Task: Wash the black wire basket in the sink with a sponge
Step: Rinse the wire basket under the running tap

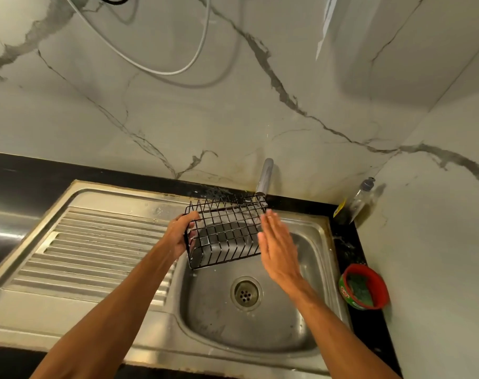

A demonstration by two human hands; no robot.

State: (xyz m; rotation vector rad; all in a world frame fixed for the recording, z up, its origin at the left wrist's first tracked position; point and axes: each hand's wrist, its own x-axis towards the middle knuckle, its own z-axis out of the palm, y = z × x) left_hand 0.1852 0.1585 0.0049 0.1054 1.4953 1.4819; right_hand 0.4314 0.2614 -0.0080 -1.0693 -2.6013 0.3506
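The left hand (179, 234) grips the left end of the black wire basket (227, 233), holding it tilted above the sink (273, 324) bowl. The right hand (278, 247) (fingers straight, flat) rests against its right end under the tap (264, 176).

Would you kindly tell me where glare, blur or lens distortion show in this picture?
Head view: wide-angle distortion stretches the sink toward the frame edges; glare streaks the dark counter at far left; the right hand looks slightly motion-blurred beside the black wire basket gripped by the left hand; the white cable throws a soft shadow on the wall.
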